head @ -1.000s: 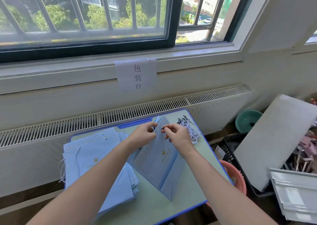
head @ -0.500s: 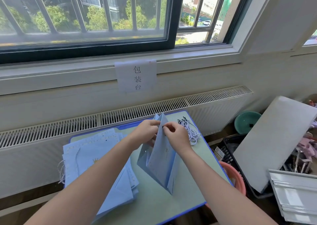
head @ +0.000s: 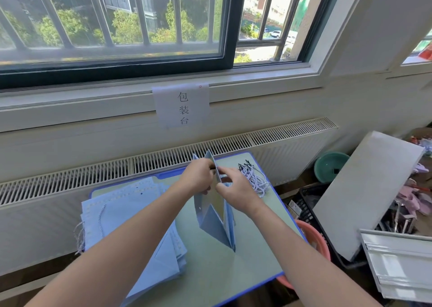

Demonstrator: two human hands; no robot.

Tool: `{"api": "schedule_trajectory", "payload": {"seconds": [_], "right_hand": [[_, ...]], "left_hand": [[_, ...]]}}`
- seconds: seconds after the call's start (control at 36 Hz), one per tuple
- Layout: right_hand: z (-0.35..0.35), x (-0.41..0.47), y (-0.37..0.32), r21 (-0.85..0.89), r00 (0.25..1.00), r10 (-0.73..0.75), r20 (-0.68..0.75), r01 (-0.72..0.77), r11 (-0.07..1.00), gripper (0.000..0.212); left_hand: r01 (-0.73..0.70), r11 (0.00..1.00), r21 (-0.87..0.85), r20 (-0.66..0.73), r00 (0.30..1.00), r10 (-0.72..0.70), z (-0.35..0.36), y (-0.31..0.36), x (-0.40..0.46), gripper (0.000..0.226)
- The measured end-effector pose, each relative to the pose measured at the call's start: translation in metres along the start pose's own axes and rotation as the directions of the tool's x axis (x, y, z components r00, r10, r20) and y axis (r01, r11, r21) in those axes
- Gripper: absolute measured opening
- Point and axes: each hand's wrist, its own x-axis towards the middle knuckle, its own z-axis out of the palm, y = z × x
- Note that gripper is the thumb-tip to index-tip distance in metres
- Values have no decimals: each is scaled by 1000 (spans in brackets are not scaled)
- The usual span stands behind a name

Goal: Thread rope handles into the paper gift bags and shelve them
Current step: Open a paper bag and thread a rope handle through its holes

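A person stood over a small blue-edged table (head: 268, 255) set beneath a window. Near the table's middle, a pale blue paper gift bag (head: 211, 215) stood upright with its mouth partly spread, its long axis running up from the tabletop toward the far edge. Both hands met at the bag's top rim. The left hand (head: 198, 174) was curled over the rim's left side, pinching the panel near what looked like a dark rope tip. The right hand (head: 236, 187) pressed against the panel's right face, thumb and forefinger closing together there; whether they held a rope end could not be told. Both forearms reached in from the near edge, converging at the rim.

The bundle of loose rope handles (head: 253, 178) lay at the far right corner, just beside the right hand, so that hand seemed the nearer one for fetching the next rope. A stack of flat bags (head: 121, 215), one showing a threaded cord, rested along the left edge.
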Motion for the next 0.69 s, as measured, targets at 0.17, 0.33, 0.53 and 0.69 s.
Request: {"api": "schedule_trajectory", "payload": {"seconds": [0.17,0.33,0.53,0.69], "right_hand": [[-3,-3,9,83,995,55,-84,-48,995,41],[-12,-5,13,176,984,78,-162,-49,983,26],[-18,-2,13,212,963,92,-255,-37,977,19],[-11,2,16,233,957,105,-269,-41,972,21]], "left_hand": [[-90,943,320,-21,995,102,4,-6,8,20],[-253,823,509,253,958,138,1,-14,12,16],[-352,664,660,489,872,-24,1,-11,2,12],[-233,777,584,255,962,96,4,0,2,27]]}}
